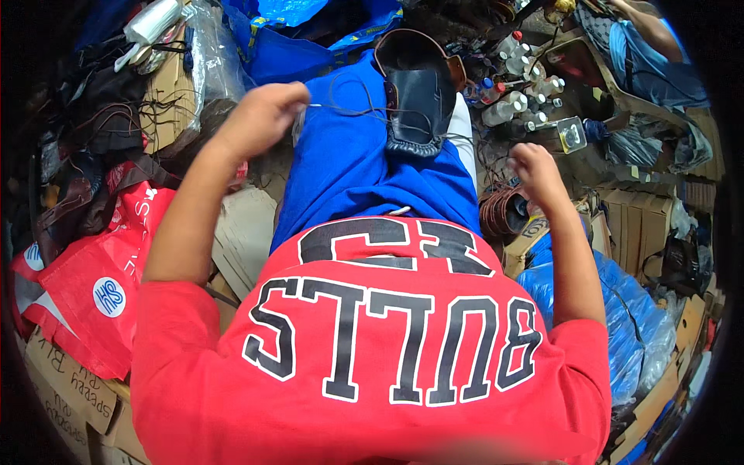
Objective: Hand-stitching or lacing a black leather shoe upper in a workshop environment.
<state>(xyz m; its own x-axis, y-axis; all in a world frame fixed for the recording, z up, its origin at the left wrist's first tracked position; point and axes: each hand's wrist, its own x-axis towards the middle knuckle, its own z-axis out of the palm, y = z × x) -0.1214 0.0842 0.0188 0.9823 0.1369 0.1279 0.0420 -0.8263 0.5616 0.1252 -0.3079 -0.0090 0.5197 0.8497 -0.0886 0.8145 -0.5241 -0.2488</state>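
A dark leather shoe upper point(421, 99) rests across my lap on my blue shorts, its gathered, puckered toe end toward me. Dark thread point(353, 111) runs in loose loops from the shoe to my left hand point(271, 116), raised to the left with its fingers closed. A thin pale sliver, perhaps a needle, juts from those fingertips. Off to the right of the shoe, my right hand point(536, 177) is up with its fingers curled together and slightly blurred. What it grips, if anything, is too small to make out. A brown leather edge point(456, 74) shows beside the shoe's far end.
Several small bottles point(508, 108) stand at the far right, near a square clear container point(572, 134). Coiled brown cord point(502, 211) lies below my right hand. Red bags point(101, 267) and cardboard point(244, 232) are at left, blue plastic point(612, 302) at right. Another person's arm point(651, 31) shows top right.
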